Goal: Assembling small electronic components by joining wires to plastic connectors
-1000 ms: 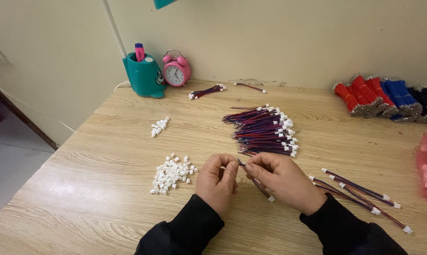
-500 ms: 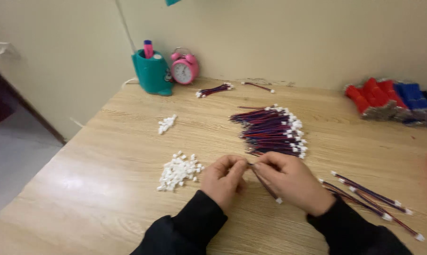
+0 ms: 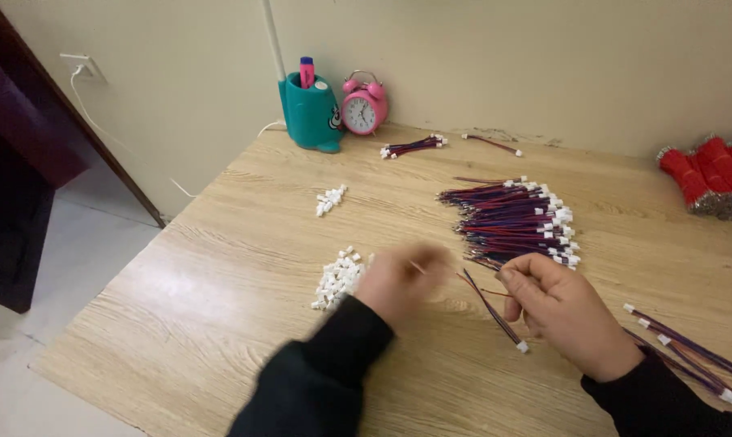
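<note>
Right hand: the right hand (image 3: pixel 562 311) is closed in a pinch on a thin red-and-blue wire lead with a small white plastic plug (image 3: pixel 492 306).
Wire lead: it runs out from the right fingertips toward the left and slants down over the pale wooden worktop (image 3: pixel 220 267), its white plug end lying just below the hand.
Left hand: the left hand (image 3: pixel 398 279) is blurred by motion; whether it is open or closed cannot be told. It sits just left of the wire lead.
White pile: a loose heap of small white plastic connector housings (image 3: pixel 337 279) lies right beside the left hand, on its left.
Small pile: a smaller cluster of the same white housings (image 3: pixel 330 200) lies farther back.
Wire heap: a large heap of red-and-blue leads with white plugs (image 3: pixel 515 222) lies just beyond the right hand.
Finished leads: a few leads (image 3: pixel 689 352) lie to the right of the right wrist.
Back edge: a teal plastic pen holder (image 3: pixel 311 113) and a round pink alarm clock (image 3: pixel 363 109) stand at the wall.
Far right: red wire bundles (image 3: pixel 706 174).
</note>
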